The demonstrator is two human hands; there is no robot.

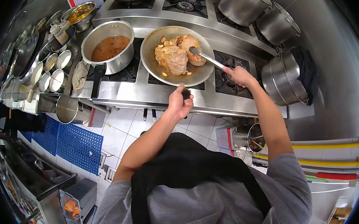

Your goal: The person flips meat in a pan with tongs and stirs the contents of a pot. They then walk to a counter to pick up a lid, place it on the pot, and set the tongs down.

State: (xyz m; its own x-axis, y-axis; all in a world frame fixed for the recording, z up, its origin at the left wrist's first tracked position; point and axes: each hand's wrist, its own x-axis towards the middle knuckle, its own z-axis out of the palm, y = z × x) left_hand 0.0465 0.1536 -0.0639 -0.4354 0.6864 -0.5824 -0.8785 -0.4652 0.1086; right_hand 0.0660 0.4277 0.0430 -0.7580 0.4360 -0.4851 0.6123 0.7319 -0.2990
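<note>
By the curled fingers of the left hand (179, 103), the dark handle (186, 94) of the round grey metal pan (150, 65) was gripped; beyond the closed fingers of the right hand (240, 76), browned chunks of meat (173, 60) were apparently being worked with a long silver utensil (210, 60), for which a steadied pan seemed needed

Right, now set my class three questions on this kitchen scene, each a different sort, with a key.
1. Multiple choice: what does the left hand hold?
a) a bottle
b) the handle of the wide pan
c) a cloth
2. True or false: as seen here, the pot of brown liquid stands left of the wide pan.
3. Fill in: the right hand holds a metal utensil to the ____ in the wide pan.

Key: 1 b; 2 true; 3 meat.
</note>
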